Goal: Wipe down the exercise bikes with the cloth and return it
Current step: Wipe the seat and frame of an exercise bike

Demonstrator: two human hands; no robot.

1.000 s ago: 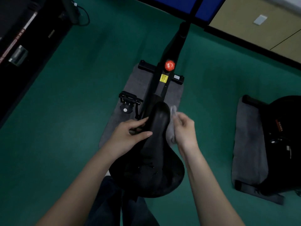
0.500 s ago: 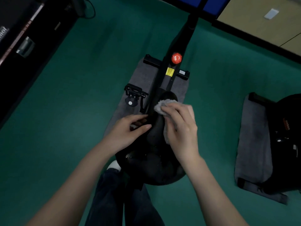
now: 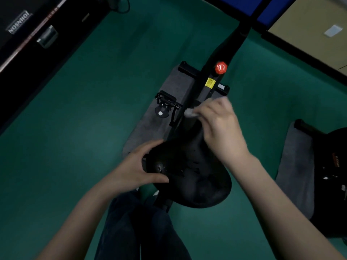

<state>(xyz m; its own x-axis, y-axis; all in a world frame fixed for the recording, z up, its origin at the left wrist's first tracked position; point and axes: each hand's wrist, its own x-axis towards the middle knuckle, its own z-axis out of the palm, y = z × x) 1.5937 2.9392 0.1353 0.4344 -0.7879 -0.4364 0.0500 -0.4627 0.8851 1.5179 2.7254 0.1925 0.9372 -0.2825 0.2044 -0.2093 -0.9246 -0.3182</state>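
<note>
1. The exercise bike (image 3: 224, 51) stands on a grey mat (image 3: 176, 85) in the middle of the frame, on the green floor (image 3: 84, 119). The person looks straight down on its black saddle (image 3: 193, 177), just below centre.
2. The left hand (image 3: 137, 166) grips the saddle's left edge, with the fingers curled over the rim and the thumb laid along the near side. I take that as bracing, so the seat does not rock under the rubbing.
3. The right hand (image 3: 221, 128) sits over the narrow nose of the saddle, right of centre, its fingers bunched round the pale cloth (image 3: 190, 112). Only a small wad shows past the fingertips and the hand is blurred, so I cannot tell how much cloth is gathered in the palm.
4. The cloth lies at the saddle's front tip, where the nose meets the frame. It is below the yellow label (image 3: 210, 82) and the red knob (image 3: 221, 67), and just right of the pedal (image 3: 166, 104). Holding it wadded looks sensible, since a tight pad gets round a thin, curved nose.
5. By my reckoning the job is mid-wipe on this seat. The wide rear of the saddle looks streaky, though in this dim light that may only be sheen.
6. A second bike (image 3: 336, 156) stands at the right edge, well apart, and is presumably due the same treatment before the cloth goes back.
</note>
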